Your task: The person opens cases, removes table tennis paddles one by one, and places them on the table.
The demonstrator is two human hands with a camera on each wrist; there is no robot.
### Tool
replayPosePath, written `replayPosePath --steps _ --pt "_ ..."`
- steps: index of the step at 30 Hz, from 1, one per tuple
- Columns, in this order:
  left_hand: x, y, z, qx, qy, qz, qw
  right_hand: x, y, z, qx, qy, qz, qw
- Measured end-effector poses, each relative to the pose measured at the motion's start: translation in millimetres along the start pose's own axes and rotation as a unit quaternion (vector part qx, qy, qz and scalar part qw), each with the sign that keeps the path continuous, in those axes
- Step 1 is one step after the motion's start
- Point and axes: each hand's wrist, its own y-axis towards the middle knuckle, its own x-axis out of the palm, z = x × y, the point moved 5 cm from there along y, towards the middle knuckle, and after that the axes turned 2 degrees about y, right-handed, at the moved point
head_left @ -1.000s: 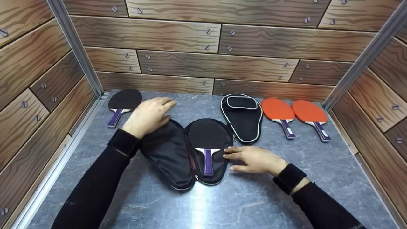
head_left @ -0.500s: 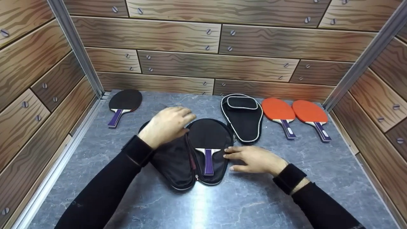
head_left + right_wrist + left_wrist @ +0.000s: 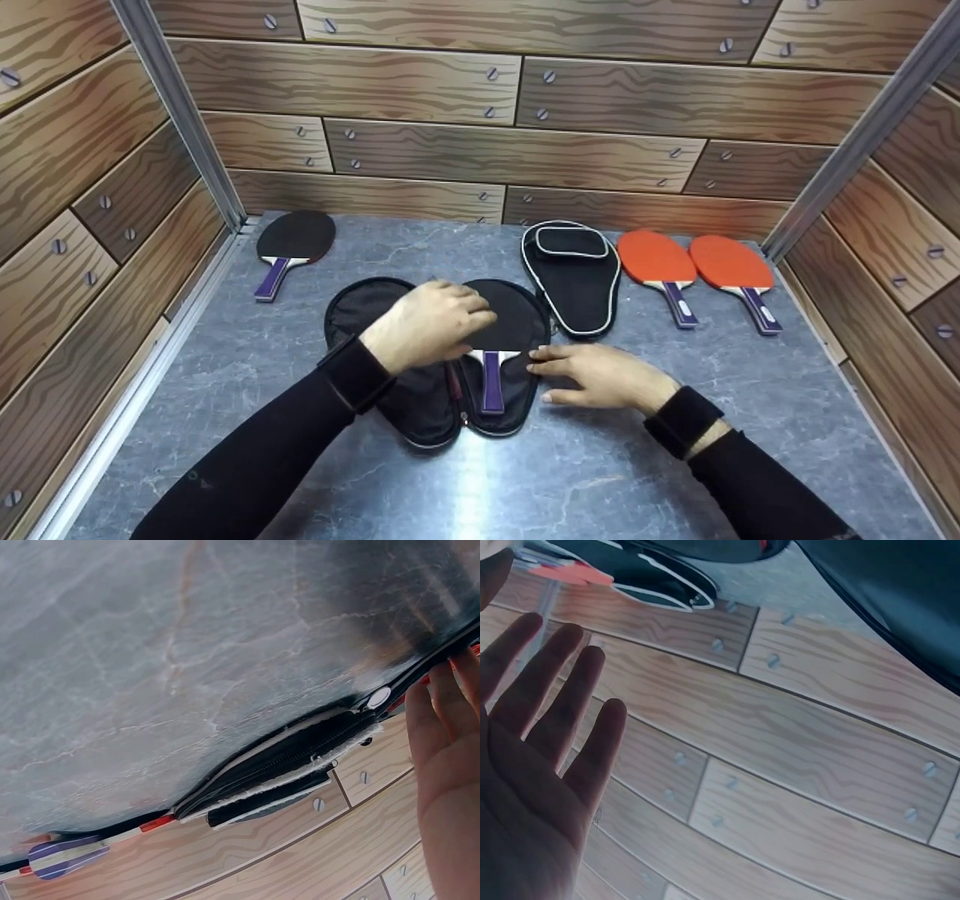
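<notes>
A black zip-up paddle case (image 3: 412,409) lies spread open on the table, its two halves side by side. In its right half rests a table tennis paddle (image 3: 492,386) with black rubber and a purple handle. My left hand (image 3: 429,324) is above the case, partly covering the left half and the paddle's blade. Its fingers (image 3: 570,709) look extended in the left wrist view, with nothing between them. My right hand (image 3: 607,376) rests at the right edge of the case, fingertips touching or very near the rim; its fingers are relaxed and hold nothing.
A closed black case (image 3: 576,289) with white piping lies behind the open one. Two red paddles (image 3: 655,256) lie at the back right, and a black paddle (image 3: 296,234) at the back left. Wood-patterned walls (image 3: 420,150) enclose the grey marbled table (image 3: 585,480).
My left hand has moved rightward and nearer, from the left half's far edge to over the case's middle. The right hand, the case and the paddles stay put.
</notes>
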Motion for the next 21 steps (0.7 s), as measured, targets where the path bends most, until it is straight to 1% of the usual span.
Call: replayPosePath --steps 3,5,10,13,18,21 --pt "2.6 1.7 9.6 0.018 0.007 0.0 0.9998 0.4 0.4 0.0 -0.002 -0.001 0.002 1.0" --pt "5.1 2.9 16.1 0.028 0.009 -0.006 0.9996 0.5 0.5 -0.1 -0.002 -0.001 0.002 1.0" --pt "11.9 6.7 34.3 0.051 0.029 -0.048 0.9971 0.3 -0.6 -0.1 0.003 -0.003 0.001 1.0" --pt "14.8 7.6 44.8 0.064 0.047 -0.063 0.9949 0.5 -1.0 0.3 0.006 -0.003 0.001 1.0" --pt "21.1 8.5 60.4 0.086 0.064 -0.068 0.992 1.1 -0.8 0.7 0.004 -0.003 0.002 1.0" --pt "25.1 7.9 68.4 0.098 0.069 -0.061 0.991 0.9 -0.3 0.3 0.002 -0.004 0.003 1.0"
